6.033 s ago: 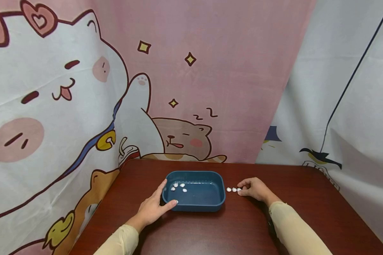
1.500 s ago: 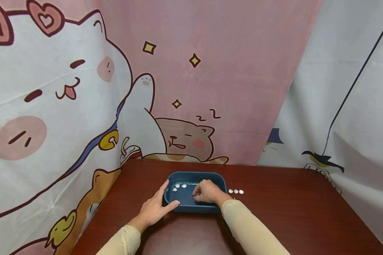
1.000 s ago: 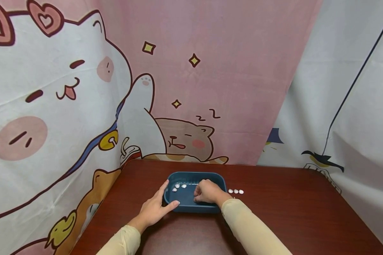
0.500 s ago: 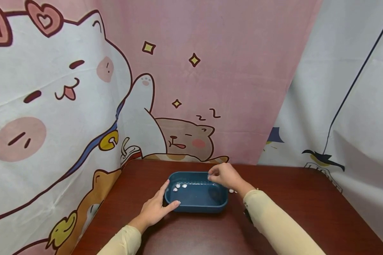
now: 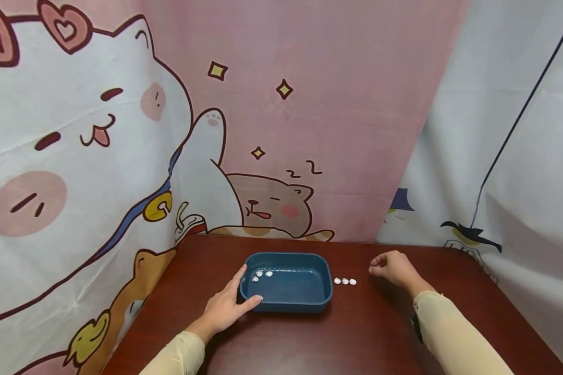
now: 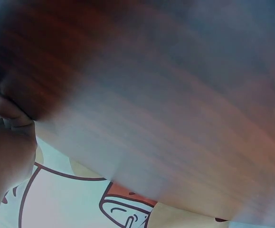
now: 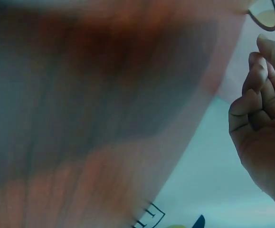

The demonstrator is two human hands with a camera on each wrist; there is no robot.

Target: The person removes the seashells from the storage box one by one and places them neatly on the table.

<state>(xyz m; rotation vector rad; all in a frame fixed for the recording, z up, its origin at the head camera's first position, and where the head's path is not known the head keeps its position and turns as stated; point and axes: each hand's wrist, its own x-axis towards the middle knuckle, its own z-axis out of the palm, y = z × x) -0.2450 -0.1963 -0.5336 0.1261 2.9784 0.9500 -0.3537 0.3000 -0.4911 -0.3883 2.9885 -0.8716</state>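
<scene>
A dark blue rectangular box (image 5: 291, 307) stands on the table in the head view. Three small white pebble-like pieces (image 5: 269, 273) lie in its left part. My left hand (image 5: 222, 307) rests against the box's left end, fingers fairly straight at the side and thumb along the front rim. Right of the box, three similar white pieces (image 5: 345, 281) form a short row. Beyond the row's right end is my right hand (image 5: 396, 268), raised over the table, thumb and fingertips pinched together on one more white piece, mostly hidden by the fingers.
The reddish-brown wooden table (image 5: 272, 344) runs back to a curtain (image 5: 347, 130) printed with cartoon animals. A black cord (image 5: 521, 114) hangs in front of its white right side. Both wrist views mostly show blurred tabletop.
My right hand reached into the box, pinched a white piece from its middle, lifted it over the rim and carried it right, past the row. The left hand keeps its place.
</scene>
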